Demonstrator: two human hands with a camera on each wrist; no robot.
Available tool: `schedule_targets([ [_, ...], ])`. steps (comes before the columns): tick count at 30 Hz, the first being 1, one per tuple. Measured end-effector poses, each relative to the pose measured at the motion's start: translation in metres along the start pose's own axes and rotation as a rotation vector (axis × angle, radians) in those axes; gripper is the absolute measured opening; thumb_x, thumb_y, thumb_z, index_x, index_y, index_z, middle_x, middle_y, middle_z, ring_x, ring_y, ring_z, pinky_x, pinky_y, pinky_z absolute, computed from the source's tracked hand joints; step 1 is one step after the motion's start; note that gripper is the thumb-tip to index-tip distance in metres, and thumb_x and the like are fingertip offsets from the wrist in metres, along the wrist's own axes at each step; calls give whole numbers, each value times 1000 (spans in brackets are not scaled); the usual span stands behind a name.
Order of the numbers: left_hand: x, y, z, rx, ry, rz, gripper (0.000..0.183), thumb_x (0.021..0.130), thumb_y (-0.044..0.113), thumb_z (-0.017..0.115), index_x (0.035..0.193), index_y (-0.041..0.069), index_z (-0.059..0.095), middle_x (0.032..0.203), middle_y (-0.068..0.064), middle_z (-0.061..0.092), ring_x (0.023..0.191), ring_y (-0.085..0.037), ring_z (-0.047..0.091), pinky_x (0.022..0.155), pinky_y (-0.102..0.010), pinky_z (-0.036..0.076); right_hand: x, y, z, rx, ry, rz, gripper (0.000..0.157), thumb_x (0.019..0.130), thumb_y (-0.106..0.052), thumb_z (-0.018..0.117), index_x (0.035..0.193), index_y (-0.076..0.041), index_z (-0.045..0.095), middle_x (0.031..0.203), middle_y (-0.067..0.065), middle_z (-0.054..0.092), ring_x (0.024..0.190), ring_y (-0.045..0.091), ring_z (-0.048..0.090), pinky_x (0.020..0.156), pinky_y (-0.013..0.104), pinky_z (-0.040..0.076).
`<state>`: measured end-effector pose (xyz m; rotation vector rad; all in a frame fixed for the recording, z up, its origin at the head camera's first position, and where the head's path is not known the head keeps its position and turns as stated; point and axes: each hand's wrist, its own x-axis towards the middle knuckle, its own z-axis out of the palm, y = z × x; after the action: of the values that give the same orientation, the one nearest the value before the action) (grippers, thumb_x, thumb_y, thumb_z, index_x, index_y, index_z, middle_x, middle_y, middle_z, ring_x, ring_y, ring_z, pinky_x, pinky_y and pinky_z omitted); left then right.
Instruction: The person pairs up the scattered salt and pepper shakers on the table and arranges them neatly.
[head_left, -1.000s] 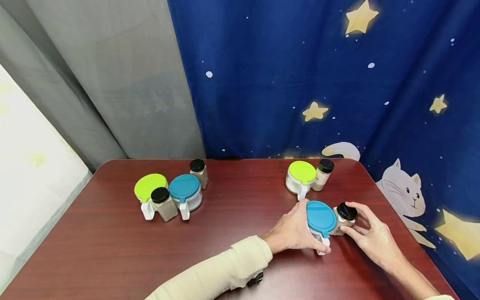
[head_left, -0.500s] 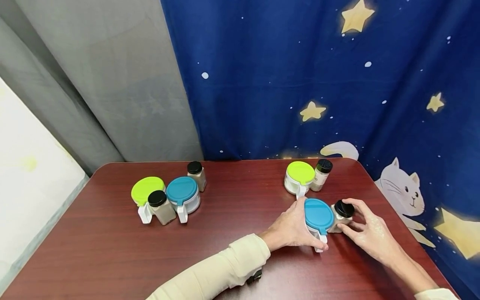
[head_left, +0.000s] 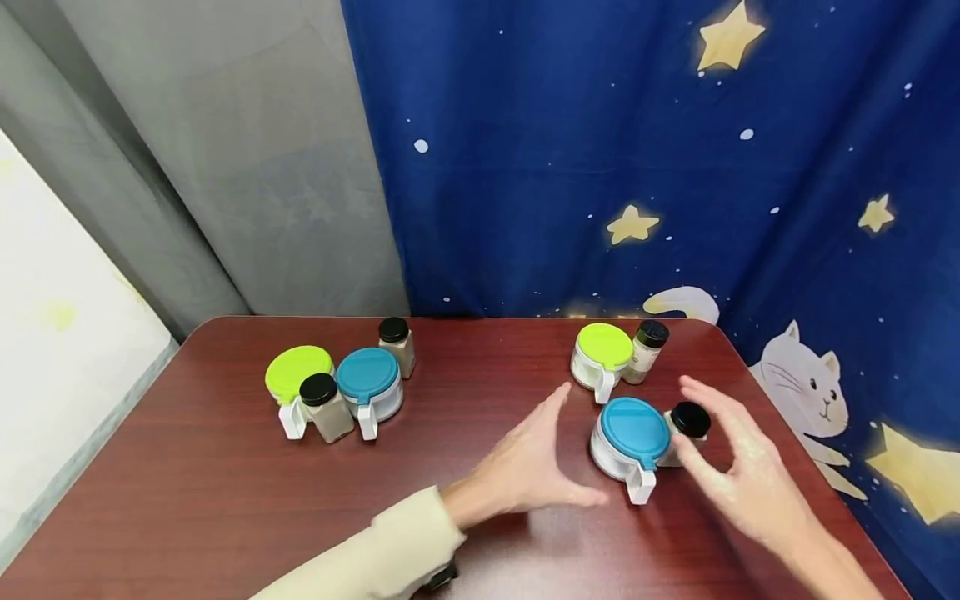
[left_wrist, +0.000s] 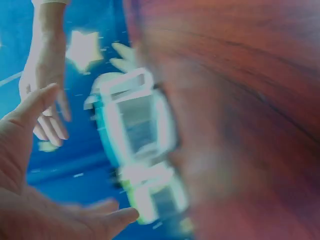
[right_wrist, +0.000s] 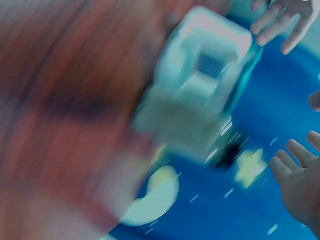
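Note:
A round seasoning jar with a blue lid and white handle (head_left: pixel 635 429) stands at the right of the table. Close against its right side is a square spice bottle with a black cap (head_left: pixel 690 422). My left hand (head_left: pixel 521 467) is left of the blue-lidded jar, apart from it, thumb and fingers spread. On the other side my right hand (head_left: pixel 750 475) is spread around the bottle's right, fingertips near the cap and holding nothing. Both wrist views are blurred; the blue-lidded jar (left_wrist: pixel 140 125) shows in the left one, the bottle (right_wrist: pixel 180 122) in the right one.
Behind stand a green-lidded jar (head_left: pixel 604 346) and a round black-capped shaker (head_left: pixel 647 350). At the left, another green-lidded jar (head_left: pixel 298 373), a second blue-lidded jar (head_left: pixel 369 375) and two black-capped bottles (head_left: pixel 330 408) cluster. Curtains (head_left: pixel 525 167) hang beyond the table's back edge.
My left hand has let go of the blue-lidded jar and drawn back to the left. My right hand has released the bottle and opened wider. Jar and bottle stay side by side.

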<state>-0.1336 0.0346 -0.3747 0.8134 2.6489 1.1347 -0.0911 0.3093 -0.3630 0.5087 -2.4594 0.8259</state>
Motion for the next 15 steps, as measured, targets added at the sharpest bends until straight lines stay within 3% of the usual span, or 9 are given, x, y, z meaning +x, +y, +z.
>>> schedule_targets([
  [5,-78,-13,-54,1,-81,137,96,82,52,82,160,31,29,159,9,35,143,-11,35,111,-43,37,4,-48,14,82,-123,-87,73,84,2,80,148,-19,53,143,-1,55,123,7,53,91,12,43],
  [9,-125,-33,-93,-191,-183,150,79,92,44,76,157,37,33,155,13,42,140,-13,40,111,-41,37,8,-73,26,195,-209,-110,67,87,0,78,146,-21,54,141,-3,57,121,10,55,91,15,46],
  [11,-142,-47,-110,-296,-195,188,78,94,32,76,158,31,33,154,8,45,140,-17,42,111,-38,37,12,-81,37,234,-238,-131,64,88,-2,77,145,-21,55,141,-2,57,123,12,55,95,17,45],
  [15,-162,-78,-142,-417,-112,410,79,88,0,76,156,3,35,152,-15,47,139,-29,45,109,-34,39,22,-97,68,275,-291,-172,55,94,-11,74,145,-23,55,141,-4,57,127,14,56,104,24,42],
])
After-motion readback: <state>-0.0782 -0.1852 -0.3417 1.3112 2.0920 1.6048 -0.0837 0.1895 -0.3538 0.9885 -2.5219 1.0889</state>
